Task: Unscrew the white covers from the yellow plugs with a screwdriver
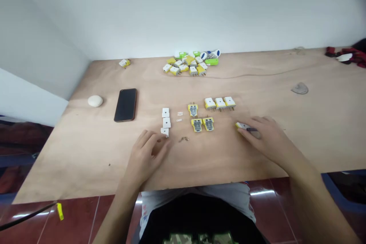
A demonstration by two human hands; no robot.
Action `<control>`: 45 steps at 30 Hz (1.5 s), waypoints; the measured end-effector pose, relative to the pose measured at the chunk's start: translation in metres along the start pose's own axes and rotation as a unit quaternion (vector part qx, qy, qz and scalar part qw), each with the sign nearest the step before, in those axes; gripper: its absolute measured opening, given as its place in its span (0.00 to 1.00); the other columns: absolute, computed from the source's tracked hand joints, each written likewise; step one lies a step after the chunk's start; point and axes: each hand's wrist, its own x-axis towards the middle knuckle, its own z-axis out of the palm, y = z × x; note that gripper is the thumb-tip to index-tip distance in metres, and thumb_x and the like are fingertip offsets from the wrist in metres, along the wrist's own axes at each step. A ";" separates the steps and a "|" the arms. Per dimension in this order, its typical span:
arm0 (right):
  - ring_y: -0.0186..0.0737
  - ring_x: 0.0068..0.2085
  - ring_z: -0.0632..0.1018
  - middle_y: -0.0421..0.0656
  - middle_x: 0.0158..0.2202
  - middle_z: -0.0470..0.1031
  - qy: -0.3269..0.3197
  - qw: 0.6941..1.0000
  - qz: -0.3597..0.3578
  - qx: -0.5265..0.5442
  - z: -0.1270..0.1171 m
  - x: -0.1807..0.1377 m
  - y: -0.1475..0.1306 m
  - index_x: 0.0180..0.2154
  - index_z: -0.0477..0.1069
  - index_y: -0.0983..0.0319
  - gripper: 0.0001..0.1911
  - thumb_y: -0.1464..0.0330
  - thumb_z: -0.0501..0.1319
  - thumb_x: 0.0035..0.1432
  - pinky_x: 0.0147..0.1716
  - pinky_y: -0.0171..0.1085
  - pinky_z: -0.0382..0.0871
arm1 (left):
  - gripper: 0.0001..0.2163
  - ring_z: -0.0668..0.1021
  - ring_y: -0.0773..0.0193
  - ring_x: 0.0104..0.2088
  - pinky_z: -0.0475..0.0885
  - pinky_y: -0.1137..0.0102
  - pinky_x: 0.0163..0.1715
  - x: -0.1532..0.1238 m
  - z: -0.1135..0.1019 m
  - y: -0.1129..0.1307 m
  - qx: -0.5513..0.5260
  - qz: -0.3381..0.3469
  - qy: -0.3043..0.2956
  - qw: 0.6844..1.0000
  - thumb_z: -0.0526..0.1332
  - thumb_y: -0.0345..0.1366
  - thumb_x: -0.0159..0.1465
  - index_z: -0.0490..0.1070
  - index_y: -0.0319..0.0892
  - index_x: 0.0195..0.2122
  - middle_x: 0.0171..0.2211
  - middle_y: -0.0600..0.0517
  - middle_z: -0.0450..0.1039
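My left hand (149, 150) rests low over the table, thumb and forefinger curled close to the nearest white plug cover (164, 131), which sits slightly askew. Two more white covers lie beyond it in a column. On the right, my right hand (267, 135) grips a yellow-and-white electrical plug (241, 125); a short dark piece shows under the fingers, its kind unclear. Between my hands lie three open yellow plug halves (197, 125) with grey insides. Small white strips (179, 120) and several small brass-coloured screws (184, 138) lie beside them.
Three closed plugs (220, 103) stand in a row beyond the open halves. A pile of plugs (184, 67) lies near the wall, one more plug (124, 63) at back left. A phone (126, 105), a white oval object (95, 101) and a grey flat piece (300, 88) lie around.
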 end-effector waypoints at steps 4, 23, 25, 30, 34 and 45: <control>0.58 0.50 0.81 0.48 0.50 0.85 -0.028 0.996 -0.005 0.088 -0.003 -0.026 -0.034 0.63 0.77 0.52 0.19 0.60 0.62 0.73 0.48 0.56 0.80 | 0.04 0.79 0.60 0.38 0.78 0.64 0.40 0.001 0.001 0.000 -0.010 0.024 0.010 1.000 0.66 0.31 0.75 0.77 0.45 0.48 0.37 0.52 0.77; 0.38 0.30 0.63 0.38 0.27 0.61 -0.071 0.887 -0.081 0.449 -0.030 0.075 -0.124 0.29 0.63 0.58 0.33 0.38 0.55 0.73 0.31 0.39 0.58 | 0.13 0.81 0.50 0.47 0.79 0.57 0.50 0.046 -0.004 0.026 -0.024 0.292 -0.159 0.943 0.69 0.44 0.74 0.79 0.40 0.50 0.46 0.42 0.82; 0.38 0.28 0.59 0.36 0.26 0.56 -0.125 0.810 -0.053 0.570 -0.026 0.102 -0.123 0.27 0.59 0.57 0.37 0.32 0.51 0.69 0.31 0.39 0.57 | 0.15 0.80 0.48 0.49 0.78 0.56 0.52 0.060 0.007 0.028 -0.022 0.338 -0.189 0.922 0.70 0.48 0.73 0.81 0.41 0.48 0.46 0.41 0.82; 0.37 0.25 0.52 0.34 0.23 0.47 -0.231 0.650 -0.005 0.724 0.003 0.133 -0.117 0.24 0.49 0.56 0.31 0.46 0.52 0.74 0.30 0.38 0.56 | 0.06 0.82 0.52 0.47 0.78 0.60 0.50 0.071 0.029 0.021 -0.024 0.371 -0.239 0.897 0.72 0.40 0.72 0.83 0.46 0.46 0.43 0.44 0.81; 0.39 0.25 0.50 0.35 0.22 0.46 -0.258 0.611 -0.007 0.748 0.023 0.125 -0.111 0.24 0.48 0.57 0.29 0.51 0.49 0.77 0.29 0.38 0.55 | 0.09 0.83 0.52 0.50 0.79 0.59 0.54 0.068 0.026 0.011 -0.092 0.381 -0.227 0.891 0.70 0.32 0.72 0.83 0.48 0.52 0.48 0.44 0.84; 0.37 0.23 0.51 0.34 0.20 0.41 -0.301 0.542 -0.025 0.784 0.029 0.111 -0.115 0.24 0.42 0.57 0.36 0.44 0.52 0.77 0.28 0.38 0.61 | 0.06 0.87 0.53 0.47 0.85 0.59 0.50 0.058 0.025 0.010 -0.243 0.304 -0.280 0.878 0.74 0.31 0.67 0.85 0.47 0.44 0.50 0.42 0.85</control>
